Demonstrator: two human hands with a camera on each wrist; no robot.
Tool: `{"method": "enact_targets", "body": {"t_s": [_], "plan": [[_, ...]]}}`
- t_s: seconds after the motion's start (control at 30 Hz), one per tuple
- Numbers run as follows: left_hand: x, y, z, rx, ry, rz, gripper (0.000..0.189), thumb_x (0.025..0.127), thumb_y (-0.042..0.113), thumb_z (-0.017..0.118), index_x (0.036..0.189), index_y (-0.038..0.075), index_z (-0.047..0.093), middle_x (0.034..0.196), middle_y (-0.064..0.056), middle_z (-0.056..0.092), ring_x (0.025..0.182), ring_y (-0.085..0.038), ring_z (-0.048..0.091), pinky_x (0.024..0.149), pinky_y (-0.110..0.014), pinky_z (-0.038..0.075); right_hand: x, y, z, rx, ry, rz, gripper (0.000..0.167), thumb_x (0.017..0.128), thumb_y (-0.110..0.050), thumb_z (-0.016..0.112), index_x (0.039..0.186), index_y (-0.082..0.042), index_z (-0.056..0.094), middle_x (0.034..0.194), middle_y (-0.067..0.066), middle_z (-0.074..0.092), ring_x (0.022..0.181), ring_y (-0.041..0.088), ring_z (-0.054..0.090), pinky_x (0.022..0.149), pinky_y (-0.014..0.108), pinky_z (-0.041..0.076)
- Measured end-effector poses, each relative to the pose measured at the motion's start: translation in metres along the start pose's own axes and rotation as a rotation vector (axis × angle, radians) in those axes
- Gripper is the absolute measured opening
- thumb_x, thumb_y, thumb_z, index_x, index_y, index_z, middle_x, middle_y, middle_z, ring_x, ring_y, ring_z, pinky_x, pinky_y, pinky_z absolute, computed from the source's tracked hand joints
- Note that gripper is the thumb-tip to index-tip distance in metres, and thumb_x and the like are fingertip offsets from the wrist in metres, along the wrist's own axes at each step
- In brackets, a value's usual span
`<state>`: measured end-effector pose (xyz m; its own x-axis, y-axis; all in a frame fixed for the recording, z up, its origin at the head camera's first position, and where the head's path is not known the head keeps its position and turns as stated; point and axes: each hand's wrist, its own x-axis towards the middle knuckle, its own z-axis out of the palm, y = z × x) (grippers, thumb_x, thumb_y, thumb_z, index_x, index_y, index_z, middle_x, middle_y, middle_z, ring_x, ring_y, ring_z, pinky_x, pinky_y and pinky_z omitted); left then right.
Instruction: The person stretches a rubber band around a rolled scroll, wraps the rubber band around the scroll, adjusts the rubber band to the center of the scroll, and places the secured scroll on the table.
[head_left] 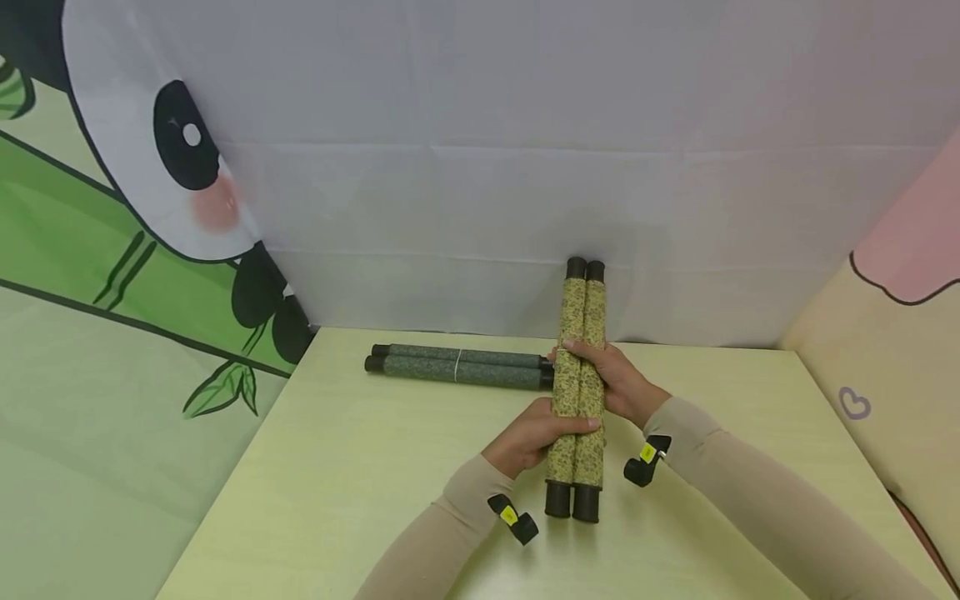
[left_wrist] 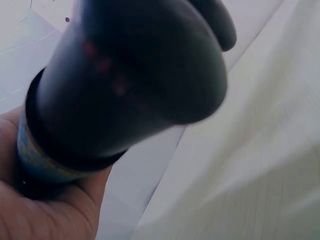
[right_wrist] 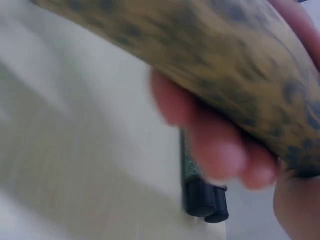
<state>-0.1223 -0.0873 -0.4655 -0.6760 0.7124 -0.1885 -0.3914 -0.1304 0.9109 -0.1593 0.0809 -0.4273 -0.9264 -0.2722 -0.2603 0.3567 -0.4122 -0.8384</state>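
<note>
Both hands hold a yellow scroll (head_left: 567,387), made of two mottled rolls side by side with black end caps. It points away from me, its far end overlapping the backdrop in the head view. Near its lower end my left hand (head_left: 534,437) grips it, thumb across the front. Higher up, my right hand (head_left: 621,383) wraps it from the right side, and its curled fingers (right_wrist: 215,145) show in the right wrist view. A black end cap (left_wrist: 135,70) fills much of the left wrist view. Behind the yellow scroll lies a green scroll (head_left: 427,368), tied with a thin white string (head_left: 457,367).
The pale yellow table (head_left: 315,467) stretches under both arms. A white cloth backdrop (head_left: 450,208) rises at its back edge, with printed side walls to the left and right. The green scroll lies crosswise near the back of the table.
</note>
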Motion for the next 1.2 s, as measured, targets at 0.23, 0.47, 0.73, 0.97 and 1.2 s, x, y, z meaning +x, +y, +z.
{"method": "enact_targets", "body": {"t_s": [0.23, 0.47, 0.73, 0.97, 1.2], "plan": [[0.002, -0.002, -0.001, 0.018, 0.005, 0.022, 0.035, 0.095, 0.010, 0.070, 0.127, -0.002, 0.061, 0.103, -0.011, 0.070, 0.088, -0.021, 0.071, 0.079, -0.036, 0.059, -0.008, 0.005, 0.002, -0.027, -0.020, -0.010, 0.051, 0.105, -0.026, 0.060, 0.145, -0.003, 0.039, 0.112, 0.009, 0.067, 0.107, 0.022, 0.065, 0.086, 0.038, 0.057], [0.000, 0.001, 0.002, 0.023, 0.004, 0.034, 0.035, 0.094, 0.010, 0.071, 0.126, -0.002, 0.062, 0.104, -0.012, 0.070, 0.088, -0.021, 0.071, 0.079, -0.036, 0.059, -0.013, 0.005, 0.001, -0.011, -0.056, 0.015, 0.048, 0.105, -0.020, 0.059, 0.145, -0.004, 0.036, 0.111, 0.010, 0.066, 0.106, 0.022, 0.068, 0.090, 0.039, 0.057], [0.001, 0.001, 0.004, 0.011, -0.003, 0.036, 0.031, 0.096, 0.009, 0.070, 0.123, -0.002, 0.062, 0.098, -0.012, 0.071, 0.084, -0.022, 0.072, 0.076, -0.036, 0.060, -0.002, -0.010, -0.015, -0.035, -0.074, 0.054, 0.047, 0.109, -0.033, 0.051, 0.143, -0.006, 0.034, 0.119, 0.010, 0.061, 0.103, 0.020, 0.067, 0.088, 0.038, 0.056], [0.001, -0.004, 0.009, 0.027, 0.011, -0.015, 0.027, 0.093, 0.010, 0.073, 0.117, 0.000, 0.064, 0.097, -0.013, 0.072, 0.083, -0.023, 0.073, 0.076, -0.039, 0.060, 0.005, -0.022, -0.024, -0.040, 0.004, 0.042, 0.038, 0.108, -0.034, 0.052, 0.135, -0.010, 0.040, 0.112, 0.006, 0.064, 0.098, 0.019, 0.067, 0.084, 0.036, 0.057], [0.001, -0.001, 0.009, -0.004, 0.013, 0.005, 0.035, 0.094, 0.009, 0.071, 0.126, 0.001, 0.060, 0.102, -0.013, 0.070, 0.086, -0.023, 0.072, 0.077, -0.038, 0.060, -0.003, -0.015, -0.008, 0.005, 0.009, 0.051, 0.050, 0.106, -0.030, 0.056, 0.145, -0.006, 0.034, 0.119, 0.011, 0.063, 0.101, 0.020, 0.067, 0.082, 0.037, 0.057]]}}
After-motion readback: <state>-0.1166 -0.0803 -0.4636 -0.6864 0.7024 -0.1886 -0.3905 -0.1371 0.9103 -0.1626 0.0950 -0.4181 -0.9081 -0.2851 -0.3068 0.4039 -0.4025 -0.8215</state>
